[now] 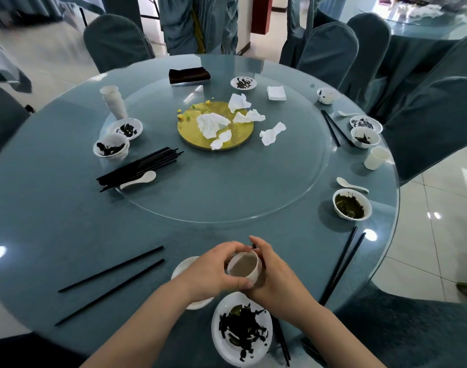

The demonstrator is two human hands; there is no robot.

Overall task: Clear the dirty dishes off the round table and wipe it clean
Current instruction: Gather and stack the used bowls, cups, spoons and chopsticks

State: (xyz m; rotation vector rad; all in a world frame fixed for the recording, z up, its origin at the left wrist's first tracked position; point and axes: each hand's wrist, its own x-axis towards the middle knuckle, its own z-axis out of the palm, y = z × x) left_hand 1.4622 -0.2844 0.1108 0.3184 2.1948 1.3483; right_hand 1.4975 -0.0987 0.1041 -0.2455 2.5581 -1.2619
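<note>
White cup [245, 267] cradled between both hands above the counter [67, 221] near edge, left hand [213, 272] curled round its left side, right hand [273, 274] wrapped round its right, cup tilted, pale brownish inside, dirty plate [241, 329] just below

A restaurant banquet hall: round glass-topped worktop [67, 208] with turntable [227, 187], cloth-covered chairs [115, 41], another laid table [426, 30] behind.

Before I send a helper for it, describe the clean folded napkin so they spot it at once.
Start at the gold disc in the middle of the glass turntable. Look beyond it to the far right, beside a small dirty dish. The folded napkin lies there, a flat neat square, unlike the crumpled tissues nearer the disc.
</note>
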